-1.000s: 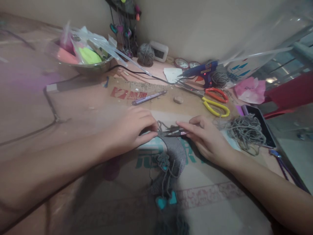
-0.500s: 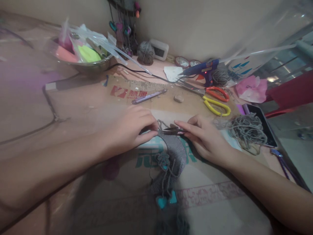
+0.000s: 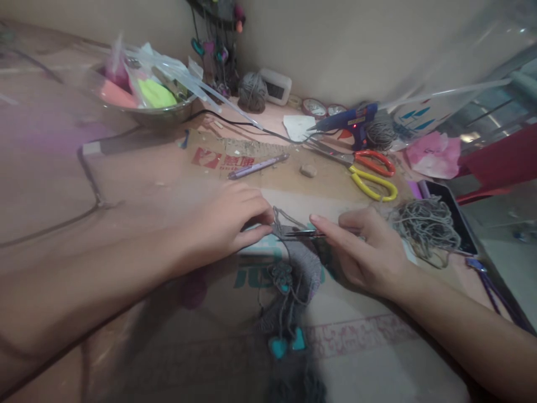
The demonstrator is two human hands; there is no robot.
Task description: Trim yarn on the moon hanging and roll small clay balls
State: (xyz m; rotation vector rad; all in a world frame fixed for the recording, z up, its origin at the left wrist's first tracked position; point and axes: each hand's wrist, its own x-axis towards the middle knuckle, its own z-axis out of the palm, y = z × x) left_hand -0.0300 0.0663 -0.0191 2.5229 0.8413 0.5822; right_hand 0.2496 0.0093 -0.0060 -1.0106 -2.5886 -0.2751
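A crescent wrapped in grey yarn [image 3: 305, 258] lies on the cardboard, with a grey yarn rosette [image 3: 280, 275] at its inner curve and teal heart-shaped pieces [image 3: 277, 347] hanging on strands below. My left hand [image 3: 241, 215] pinches the crescent's upper tip between thumb and fingers. A loose loop of grey yarn [image 3: 287, 215] rises beside those fingertips. My right hand [image 3: 363, 243] is closed around small thread snips [image 3: 308, 233], whose blades point left across the upper tip, near my left fingertips. Whether the blades touch the yarn I cannot tell.
Beyond my hands lie a purple pen [image 3: 258, 167], large scissors with red and yellow handles [image 3: 373, 184] and a blue glue gun [image 3: 350, 120]. Tangled grey yarn [image 3: 428, 226] is at the right. A metal bowl [image 3: 161, 118] of coloured bags stands at the back left.
My right hand has shifted slightly right and down and turned the snips, so the blades now look narrower and closer together. My left hand keeps its pinch on the crescent.
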